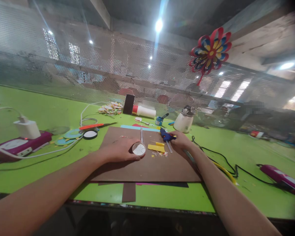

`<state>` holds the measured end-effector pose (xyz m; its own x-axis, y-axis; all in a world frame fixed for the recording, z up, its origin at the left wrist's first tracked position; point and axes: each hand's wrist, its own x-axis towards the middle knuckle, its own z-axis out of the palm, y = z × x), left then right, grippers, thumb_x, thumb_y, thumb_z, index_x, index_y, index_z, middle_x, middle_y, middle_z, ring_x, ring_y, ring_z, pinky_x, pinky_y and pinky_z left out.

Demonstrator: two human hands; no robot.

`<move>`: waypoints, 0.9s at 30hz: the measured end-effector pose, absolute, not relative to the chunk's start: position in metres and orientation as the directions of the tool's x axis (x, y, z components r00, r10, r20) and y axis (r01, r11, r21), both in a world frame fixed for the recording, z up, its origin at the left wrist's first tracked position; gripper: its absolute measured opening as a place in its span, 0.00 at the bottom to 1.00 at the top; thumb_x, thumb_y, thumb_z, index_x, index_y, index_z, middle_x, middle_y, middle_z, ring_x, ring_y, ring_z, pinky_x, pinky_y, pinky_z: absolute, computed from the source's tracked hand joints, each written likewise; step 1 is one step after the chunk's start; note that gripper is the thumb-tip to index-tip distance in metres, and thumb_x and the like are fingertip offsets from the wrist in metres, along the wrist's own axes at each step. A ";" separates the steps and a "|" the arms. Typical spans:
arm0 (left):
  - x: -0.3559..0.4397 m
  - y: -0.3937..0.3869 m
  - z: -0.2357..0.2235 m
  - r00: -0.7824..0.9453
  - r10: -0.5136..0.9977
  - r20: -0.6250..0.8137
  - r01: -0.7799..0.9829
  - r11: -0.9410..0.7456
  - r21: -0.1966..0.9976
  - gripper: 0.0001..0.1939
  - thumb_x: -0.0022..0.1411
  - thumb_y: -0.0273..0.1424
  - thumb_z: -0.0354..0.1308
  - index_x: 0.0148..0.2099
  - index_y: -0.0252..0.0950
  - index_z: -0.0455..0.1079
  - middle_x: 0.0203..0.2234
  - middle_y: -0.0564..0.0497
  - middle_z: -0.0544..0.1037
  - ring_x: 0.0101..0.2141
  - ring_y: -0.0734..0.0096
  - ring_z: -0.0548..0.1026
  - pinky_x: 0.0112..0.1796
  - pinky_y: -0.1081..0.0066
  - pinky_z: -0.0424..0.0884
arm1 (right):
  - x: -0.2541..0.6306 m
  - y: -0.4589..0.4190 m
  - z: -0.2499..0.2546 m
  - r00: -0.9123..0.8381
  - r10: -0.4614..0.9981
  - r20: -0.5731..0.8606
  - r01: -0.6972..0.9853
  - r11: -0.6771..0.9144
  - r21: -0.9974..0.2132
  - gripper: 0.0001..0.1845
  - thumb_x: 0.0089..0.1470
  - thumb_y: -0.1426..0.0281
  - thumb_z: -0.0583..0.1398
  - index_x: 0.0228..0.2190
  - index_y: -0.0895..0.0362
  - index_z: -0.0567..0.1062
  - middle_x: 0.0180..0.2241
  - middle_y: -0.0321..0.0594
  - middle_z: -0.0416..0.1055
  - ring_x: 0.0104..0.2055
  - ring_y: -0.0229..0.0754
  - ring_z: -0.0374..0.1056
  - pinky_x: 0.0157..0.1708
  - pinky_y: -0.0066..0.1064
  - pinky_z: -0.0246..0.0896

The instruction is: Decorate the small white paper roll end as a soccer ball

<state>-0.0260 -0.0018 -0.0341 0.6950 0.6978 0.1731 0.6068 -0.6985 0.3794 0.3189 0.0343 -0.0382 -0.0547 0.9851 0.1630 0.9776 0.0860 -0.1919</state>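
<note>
The green counter point(250, 147) carries your whole layout. The brown board point(120, 172) lies flat on it in front of you, likely to give a level surface and shield the counter from glue; use it as the landmark. The white jug point(183, 123) stands upright beyond the board's far right part, presumably clear of your arms. The dark phone point(128, 104) stands tilted beyond the board's far left part.

Your right hand point(183, 140) is over the board's far right part, its grip closed around the blue glue gun point(165, 135). The trigger is hidden; you cannot tell whether it is squeezed. The gun slants over the board, so any drip should land there. The yellow paper point(156, 148) lies right of the board's centre, handy for either side.

Your left hand point(120, 149) is over the board's left half, its grip pinching the round white-faced piece point(139, 149) by the rim near the board's centre. This hold leaves the white face exposed. Small scraps point(163, 154) lie loose right of the board's centre.
</note>
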 end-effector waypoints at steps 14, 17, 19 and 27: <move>-0.025 0.002 -0.038 0.670 0.719 0.188 0.622 -0.681 0.388 0.29 0.58 0.49 0.63 0.57 0.40 0.73 0.54 0.42 0.79 0.53 0.46 0.76 0.52 0.55 0.70 | 0.318 0.035 -0.030 0.217 0.866 0.450 0.923 -0.031 -0.384 0.20 0.65 0.62 0.62 0.55 0.56 0.73 0.56 0.47 0.72 0.51 0.48 0.73 0.49 0.46 0.73; -0.026 0.001 -0.041 0.659 0.715 0.234 0.606 -0.689 0.398 0.29 0.57 0.50 0.64 0.57 0.41 0.72 0.52 0.45 0.80 0.52 0.49 0.76 0.50 0.58 0.71 | 0.313 0.033 -0.028 0.242 0.842 0.482 0.893 0.000 -0.449 0.19 0.65 0.62 0.62 0.53 0.57 0.74 0.54 0.46 0.73 0.50 0.47 0.73 0.49 0.45 0.73; -0.026 0.001 -0.042 0.655 0.710 0.257 0.598 -0.695 0.398 0.31 0.57 0.50 0.65 0.58 0.42 0.70 0.52 0.46 0.80 0.51 0.50 0.76 0.49 0.59 0.71 | 0.308 0.032 -0.026 0.251 0.829 0.499 0.872 0.030 -0.489 0.17 0.64 0.62 0.63 0.50 0.58 0.76 0.51 0.45 0.75 0.49 0.46 0.74 0.48 0.45 0.73; -0.023 -0.004 -0.037 0.665 0.700 0.262 0.608 -0.710 0.356 0.29 0.56 0.45 0.68 0.56 0.39 0.69 0.50 0.45 0.79 0.48 0.53 0.76 0.45 0.62 0.70 | 0.263 0.018 -0.023 0.059 0.851 0.522 0.754 0.305 -0.582 0.18 0.57 0.68 0.56 0.43 0.62 0.82 0.32 0.44 0.83 0.33 0.44 0.77 0.38 0.36 0.73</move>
<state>-0.0233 -0.0036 -0.0373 0.6648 0.6997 0.2616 0.6076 -0.7102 0.3555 0.2629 0.0182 -0.0228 0.0591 0.8509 0.5220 0.7537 0.3048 -0.5822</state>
